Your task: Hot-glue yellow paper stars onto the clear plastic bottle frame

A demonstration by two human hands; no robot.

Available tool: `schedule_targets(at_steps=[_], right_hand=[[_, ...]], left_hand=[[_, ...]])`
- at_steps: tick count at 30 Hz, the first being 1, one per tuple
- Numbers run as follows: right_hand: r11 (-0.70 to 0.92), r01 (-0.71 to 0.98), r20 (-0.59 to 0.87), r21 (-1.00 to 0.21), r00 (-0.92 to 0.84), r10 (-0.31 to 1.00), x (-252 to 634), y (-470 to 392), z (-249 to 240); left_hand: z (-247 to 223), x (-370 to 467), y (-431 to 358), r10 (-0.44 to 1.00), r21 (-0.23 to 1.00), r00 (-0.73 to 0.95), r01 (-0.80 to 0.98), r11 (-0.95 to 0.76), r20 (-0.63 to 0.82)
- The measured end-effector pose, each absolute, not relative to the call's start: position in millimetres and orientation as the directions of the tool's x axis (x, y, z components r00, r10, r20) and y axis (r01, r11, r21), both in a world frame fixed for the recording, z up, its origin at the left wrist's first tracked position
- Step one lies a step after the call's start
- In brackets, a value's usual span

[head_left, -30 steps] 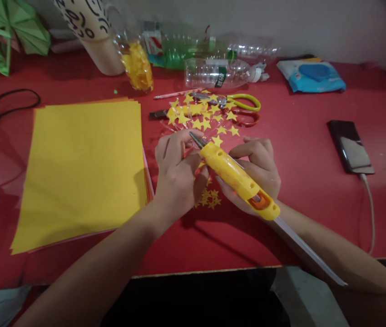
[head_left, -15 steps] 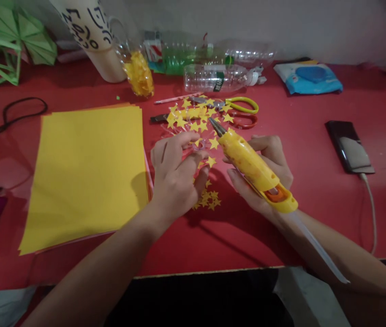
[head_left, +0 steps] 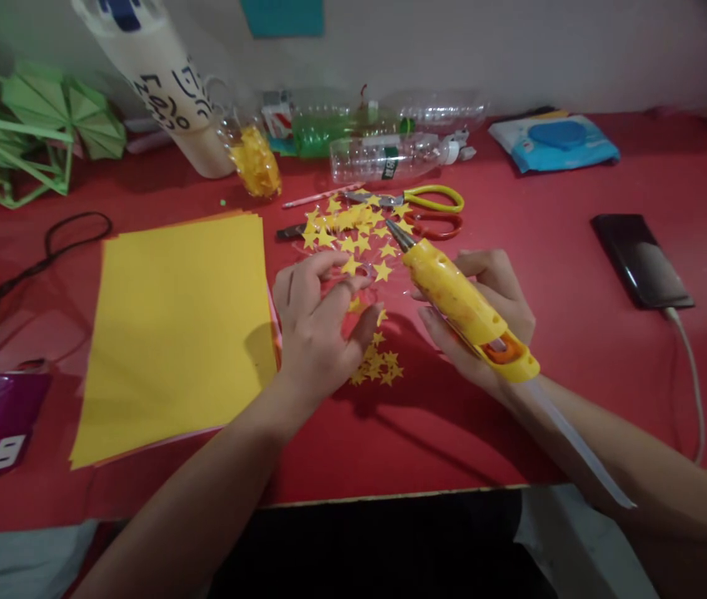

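Note:
A yellow hot glue gun (head_left: 453, 291) is held in my right hand (head_left: 500, 291), its metal nozzle pointing up and left over the loose stars. A long clear glue stick (head_left: 581, 445) sticks out of its back end. My left hand (head_left: 316, 316) hovers low over the table with fingers curved and apart; I see nothing between them. Yellow paper stars (head_left: 359, 220) are scattered just beyond its fingertips, among thin clear strands. A smaller heap of stars (head_left: 378, 364) lies nearer to me, partly behind the left thumb.
Yellow paper sheets (head_left: 179, 333) are stacked left of my hand. Behind the stars lie scissors (head_left: 434, 198), a pencil (head_left: 319, 195) and plastic bottles (head_left: 378, 158). A tumbler (head_left: 185, 108) stands back left. Rightward are a wipes pack (head_left: 553, 141) and a cabled phone (head_left: 640, 259).
The view has tilted up and turned slightly left, so more of the wall and left side shows. Both hands keep nearly the same pose, and the glue gun stays in my right hand.

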State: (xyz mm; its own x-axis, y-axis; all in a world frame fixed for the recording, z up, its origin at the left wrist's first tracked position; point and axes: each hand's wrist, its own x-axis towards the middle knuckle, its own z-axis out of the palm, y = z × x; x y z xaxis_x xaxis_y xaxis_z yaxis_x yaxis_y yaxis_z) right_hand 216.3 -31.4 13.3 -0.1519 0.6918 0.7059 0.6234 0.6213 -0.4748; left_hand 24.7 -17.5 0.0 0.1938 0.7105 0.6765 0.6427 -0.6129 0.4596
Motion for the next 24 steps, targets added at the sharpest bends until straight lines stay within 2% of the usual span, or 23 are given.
schedule_targets(at_steps=[7,10,14,17,20,22,24], right_hand=[[0.484,0.594,0.603,-0.643,0.003,0.798,219,-33,20],[0.490,0.481,0.592,-0.727,0.079,0.802,226,-25,13],[0.371,0.449,0.466,-0.813,0.120,0.877,237,-13,1],[0.316,0.397,0.382,-0.861,0.096,0.919,239,-9,-3],[0.267,0.294,0.317,-0.918,0.137,0.938,236,-8,-5],[0.232,0.206,0.266,-0.951,0.154,0.952,233,-8,-5],[0.198,0.136,0.215,-0.971,0.128,0.968,231,-8,-3]], left_hand=[[11,19,-19,0.601,0.374,0.169,0.644,-0.667,0.781],[13,11,-16,0.612,0.416,0.121,0.631,-0.655,0.781],[13,0,-7,0.672,0.546,-0.031,0.610,-0.574,0.740],[10,-5,-1,0.792,0.742,-0.192,0.526,-0.415,0.580],[2,-8,1,0.903,0.933,-0.306,0.293,-0.210,0.300],[-3,-7,1,0.944,0.989,-0.304,0.113,-0.097,0.127],[-5,-5,0,0.970,1.000,-0.245,0.010,-0.009,0.012]])
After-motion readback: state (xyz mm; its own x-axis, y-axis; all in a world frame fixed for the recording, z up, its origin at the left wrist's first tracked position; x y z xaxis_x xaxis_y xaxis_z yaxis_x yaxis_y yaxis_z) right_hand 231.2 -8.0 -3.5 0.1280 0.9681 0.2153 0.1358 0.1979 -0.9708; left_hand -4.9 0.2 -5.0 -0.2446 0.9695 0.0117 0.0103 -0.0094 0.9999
